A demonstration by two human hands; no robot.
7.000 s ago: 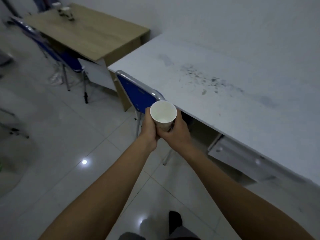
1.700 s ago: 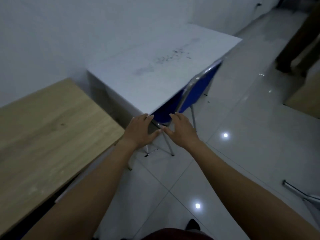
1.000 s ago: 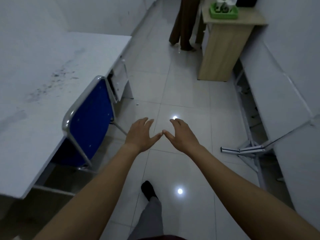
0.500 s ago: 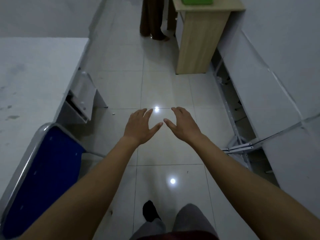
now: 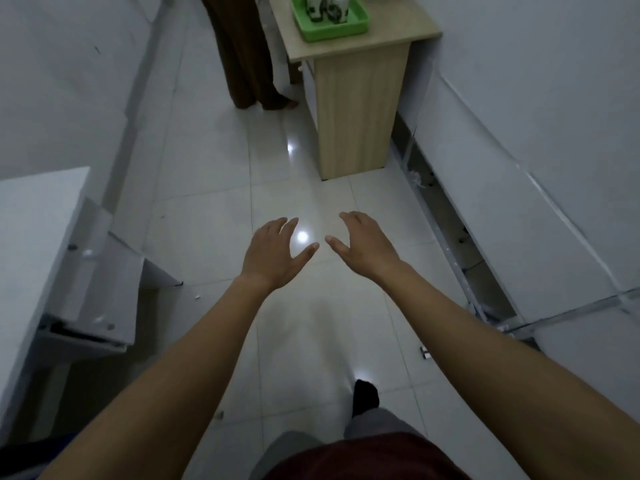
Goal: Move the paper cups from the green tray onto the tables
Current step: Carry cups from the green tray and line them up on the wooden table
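left hand point(image 5: 273, 256): out in front in mid-frame, palm down, fingers loose and spread, holding nothing, just hanging over the floor
right hand point(image 5: 363, 249): same deal next to it, fingers relaxed and empty; the two thumbs point at each other with a small gap between, not touching
paper cups point(image 5: 337, 6): top centre of the frame, standing upright in the tray. I can make out two white ones with dark print, cut off by the top edge
green tray point(image 5: 332, 31): sits flat on the wooden desk, well apart from both hands
wooden desk point(image 5: 353, 109): light wood, upper middle, up against the white panels on the right
white desk point(image 5: 31, 237): left edge of the frame, drawer unit hanging below it
floor point(image 5: 214, 202): glossy white tiles with light spots, one right between the hands
other person point(image 5: 242, 53): only legs in brown trousers, top centre, just left of the wooden desk
own foot point(image 5: 365, 396): dark sock, bottom centre
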